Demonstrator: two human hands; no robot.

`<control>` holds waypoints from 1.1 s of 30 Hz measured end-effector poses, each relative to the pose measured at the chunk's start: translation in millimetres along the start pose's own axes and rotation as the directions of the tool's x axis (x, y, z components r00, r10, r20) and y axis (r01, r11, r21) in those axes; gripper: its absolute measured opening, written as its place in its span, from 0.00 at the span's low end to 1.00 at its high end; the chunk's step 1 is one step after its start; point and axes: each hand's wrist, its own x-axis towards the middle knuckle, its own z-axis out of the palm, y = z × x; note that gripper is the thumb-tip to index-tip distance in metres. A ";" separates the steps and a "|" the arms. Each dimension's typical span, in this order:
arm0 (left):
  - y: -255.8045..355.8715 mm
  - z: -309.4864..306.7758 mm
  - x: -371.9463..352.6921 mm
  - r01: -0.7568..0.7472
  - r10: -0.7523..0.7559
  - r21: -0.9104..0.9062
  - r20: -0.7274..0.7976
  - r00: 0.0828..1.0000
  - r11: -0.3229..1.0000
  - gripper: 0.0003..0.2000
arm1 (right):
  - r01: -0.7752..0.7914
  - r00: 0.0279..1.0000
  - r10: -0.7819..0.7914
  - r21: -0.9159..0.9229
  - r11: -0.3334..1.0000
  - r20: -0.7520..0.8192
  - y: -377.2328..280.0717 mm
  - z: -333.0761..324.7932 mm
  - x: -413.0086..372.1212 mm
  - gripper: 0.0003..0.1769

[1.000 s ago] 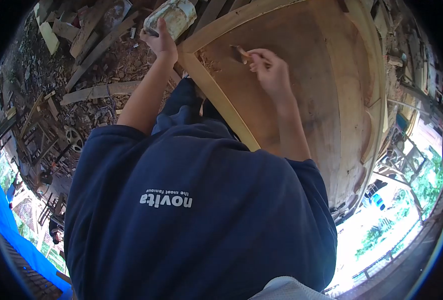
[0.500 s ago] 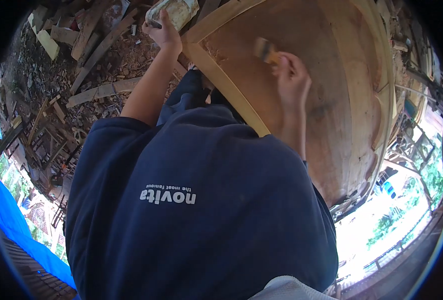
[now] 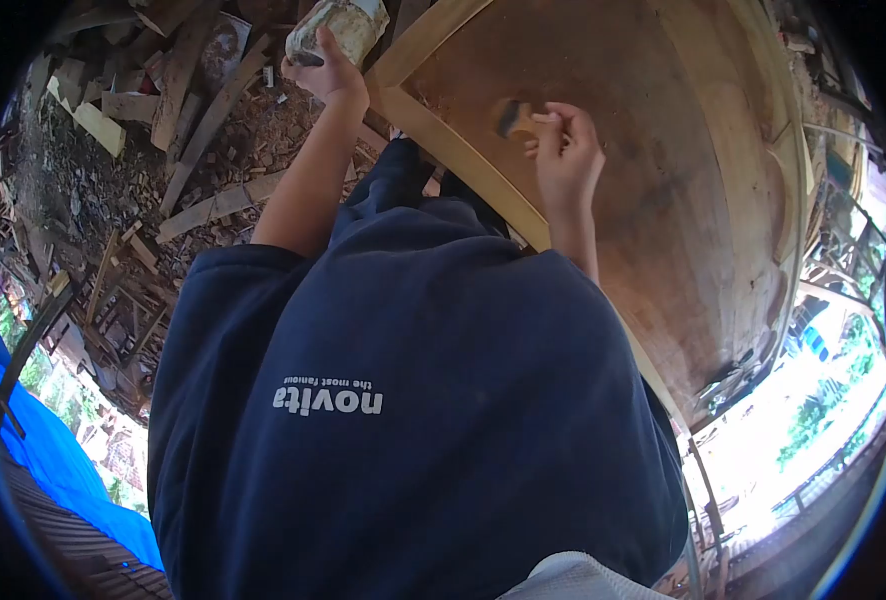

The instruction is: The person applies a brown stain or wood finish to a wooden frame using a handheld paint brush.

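Observation:
My left hand (image 3: 331, 82) is wrapped round a whitish, stained container (image 3: 348, 32) at the top of the view, its contents hidden. In my right hand (image 3: 571, 150) is a paintbrush (image 3: 519, 119) with a yellowish handle, pinched between thumb and fingers. The dark bristle end points left, and the brush is slightly blurred. It overlaps a broad brown wooden panel (image 3: 623, 215) in this view. Lighter wooden strips (image 3: 458, 150) edge the panel on its left side, between my two arms.
Wood offcuts (image 3: 208, 105) and chips litter the ground on the left. A curved wooden rib (image 3: 708, 130) runs down the panel's right part. At lower left hangs a blue tarp (image 3: 58, 455). My dark shirt (image 3: 413, 400) fills the middle of the view.
My right hand and the brush have shifted left over the panel, toward its edge strip. My left hand still grips the container. The whole view has turned slightly.

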 end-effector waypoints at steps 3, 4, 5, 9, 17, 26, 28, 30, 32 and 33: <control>-5.5 -1.2 3.8 0.021 -0.017 0.093 -0.043 0.999 0.995 0.46 | 0.121 0.986 -0.146 -0.262 0.957 -0.080 20.7 4.2 8.4 0.06; -2.7 -0.8 1.9 0.026 -0.023 0.088 -0.036 0.999 0.996 0.46 | 0.159 0.984 -0.173 -0.250 0.955 -0.037 19.6 17.6 8.4 0.06; -0.9 -0.4 0.8 0.030 -0.027 0.082 -0.031 0.999 0.996 0.45 | 0.197 0.980 -0.201 -0.237 0.951 0.006 17.8 31.3 8.7 0.06; 0.0 -1.6 0.5 0.069 -0.060 0.144 -0.065 0.996 0.987 0.45 | 0.198 0.978 -0.198 0.005 0.980 0.069 25.9 63.4 27.8 0.07; 13.9 0.4 -6.2 0.135 -0.130 0.152 -0.038 0.991 0.979 0.47 | 0.133 0.991 -0.136 -0.247 0.960 0.007 -6.3 34.2 25.6 0.06; 2.9 -3.1 2.0 0.124 -0.126 0.150 0.004 0.992 0.981 0.50 | 0.009 0.999 -0.015 0.146 0.989 0.036 -20.6 51.9 18.7 0.08; 3.8 -4.0 3.1 0.133 -0.136 0.168 0.008 0.991 0.977 0.50 | 0.006 0.999 -0.004 0.057 0.998 -0.032 -29.2 37.3 16.4 0.07; 2.5 -4.7 3.2 0.145 -0.150 0.184 0.013 0.989 0.972 0.50 | 0.106 0.992 -0.109 -0.049 0.993 -0.066 -12.7 41.4 21.1 0.07; 0.8 -5.3 4.5 0.100 -0.107 0.199 0.024 0.994 0.975 0.50 | 0.201 0.972 -0.217 -0.155 0.967 -0.090 -5.7 48.4 21.3 0.06; -0.1 -5.3 5.0 0.099 -0.106 0.199 0.024 0.994 0.975 0.50 | 0.207 0.977 -0.211 -0.121 0.971 -0.020 -2.4 56.9 19.3 0.06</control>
